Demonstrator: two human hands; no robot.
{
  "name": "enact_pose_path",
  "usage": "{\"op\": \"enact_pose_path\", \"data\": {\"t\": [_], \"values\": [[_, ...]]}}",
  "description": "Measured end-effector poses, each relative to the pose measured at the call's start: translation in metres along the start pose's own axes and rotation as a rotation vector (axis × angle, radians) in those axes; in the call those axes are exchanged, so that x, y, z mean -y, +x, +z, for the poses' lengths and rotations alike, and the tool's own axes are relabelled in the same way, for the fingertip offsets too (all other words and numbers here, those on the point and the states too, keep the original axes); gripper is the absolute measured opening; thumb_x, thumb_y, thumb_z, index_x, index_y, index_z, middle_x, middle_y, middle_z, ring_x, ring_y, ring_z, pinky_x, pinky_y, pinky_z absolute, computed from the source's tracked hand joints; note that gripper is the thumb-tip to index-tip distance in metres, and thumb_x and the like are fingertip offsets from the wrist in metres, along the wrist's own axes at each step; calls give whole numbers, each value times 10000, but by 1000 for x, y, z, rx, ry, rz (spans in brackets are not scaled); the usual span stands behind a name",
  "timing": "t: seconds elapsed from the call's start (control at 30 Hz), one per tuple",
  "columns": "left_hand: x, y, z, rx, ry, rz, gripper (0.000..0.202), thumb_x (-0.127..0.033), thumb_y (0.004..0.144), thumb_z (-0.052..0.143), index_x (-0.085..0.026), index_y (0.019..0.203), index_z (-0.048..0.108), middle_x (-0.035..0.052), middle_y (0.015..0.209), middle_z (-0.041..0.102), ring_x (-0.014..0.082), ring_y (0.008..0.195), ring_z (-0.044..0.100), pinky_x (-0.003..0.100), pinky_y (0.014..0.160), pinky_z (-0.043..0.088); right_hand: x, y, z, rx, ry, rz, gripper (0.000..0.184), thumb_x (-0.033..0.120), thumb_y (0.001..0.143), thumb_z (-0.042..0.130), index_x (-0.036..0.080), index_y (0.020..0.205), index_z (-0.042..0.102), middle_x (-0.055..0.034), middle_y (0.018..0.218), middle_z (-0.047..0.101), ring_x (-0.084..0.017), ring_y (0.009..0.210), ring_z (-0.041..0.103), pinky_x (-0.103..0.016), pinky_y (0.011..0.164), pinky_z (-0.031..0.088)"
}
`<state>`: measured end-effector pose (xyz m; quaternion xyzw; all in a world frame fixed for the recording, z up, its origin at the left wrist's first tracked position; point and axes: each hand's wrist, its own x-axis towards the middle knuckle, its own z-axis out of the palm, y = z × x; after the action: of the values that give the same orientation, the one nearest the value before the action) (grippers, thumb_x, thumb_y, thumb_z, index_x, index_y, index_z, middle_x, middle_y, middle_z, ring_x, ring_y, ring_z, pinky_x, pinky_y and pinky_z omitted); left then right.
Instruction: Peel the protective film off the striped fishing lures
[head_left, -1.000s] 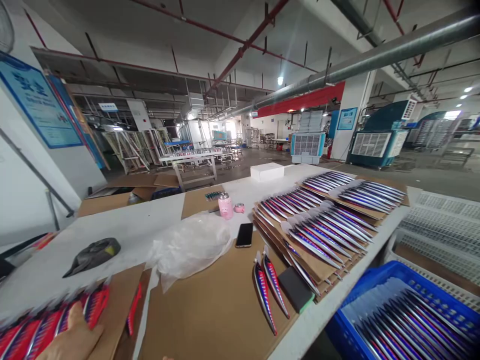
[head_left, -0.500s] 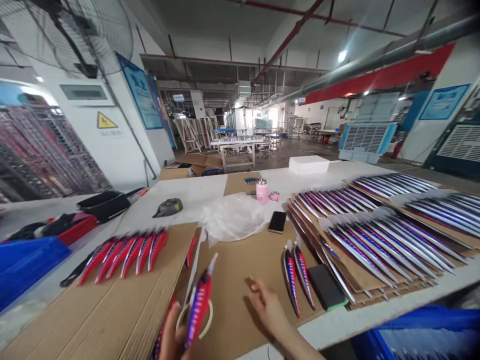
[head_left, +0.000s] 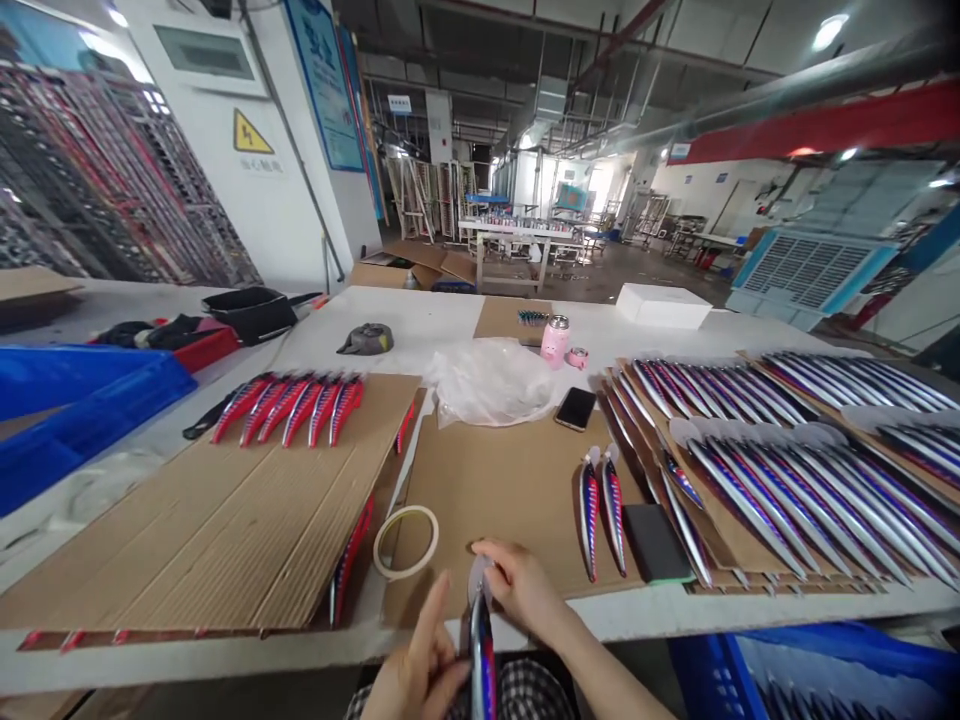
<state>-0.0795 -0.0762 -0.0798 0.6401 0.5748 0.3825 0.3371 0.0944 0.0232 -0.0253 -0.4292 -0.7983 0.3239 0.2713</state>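
Observation:
A fishing lure (head_left: 481,650) with a dark back, blue and red stripes and a clear round lip points lip-up at the table's front edge. My left hand (head_left: 420,660) holds its body from the left, index finger stretched out. At the top, my right hand (head_left: 525,590) has thumb and forefinger closed on the clear lip. A roll of tape (head_left: 406,572) lies left of my hands on a cardboard sheet (head_left: 495,480). Two striped lures (head_left: 602,512) rest side by side on that sheet, beside a dark block with a green underside (head_left: 656,542).
Several red lures (head_left: 289,405) lie on stacked cardboard (head_left: 202,530) at left. Rows of silver lures (head_left: 787,490) cover cardboard at right. Ahead are a plastic bag (head_left: 495,382), a phone (head_left: 576,409) and a pink bottle (head_left: 555,342). Blue crates (head_left: 82,410) stand left and lower right.
The lure has moved right and down toward me, its lip now up between both hands. My right hand, apart from it before, now grips the lip. The view has tilted down.

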Motion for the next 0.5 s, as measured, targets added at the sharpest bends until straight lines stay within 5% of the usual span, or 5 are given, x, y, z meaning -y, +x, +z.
{"op": "enact_pose_path", "data": {"t": [0.2, 0.5], "values": [[-18, 72, -12, 100, 105, 124, 676, -91, 772, 463, -285, 1411, 360, -8, 891, 664, 150, 795, 629, 279, 808, 501, 6, -2, -12, 96, 5, -84, 392, 33, 787, 459, 243, 1075, 623, -1, 1016, 719, -163, 954, 662, -226, 850, 476], [-22, 80, -10, 205, 55, 82, 729, -68, 708, 480, -217, 1412, 362, -43, 727, 647, 133, 635, 601, 210, 638, 481, 5, -2, -16, 130, -41, -38, 305, 4, 731, 483, 222, 874, 643, -10, 993, 702, -168, 921, 660, -212, 815, 458]]}}
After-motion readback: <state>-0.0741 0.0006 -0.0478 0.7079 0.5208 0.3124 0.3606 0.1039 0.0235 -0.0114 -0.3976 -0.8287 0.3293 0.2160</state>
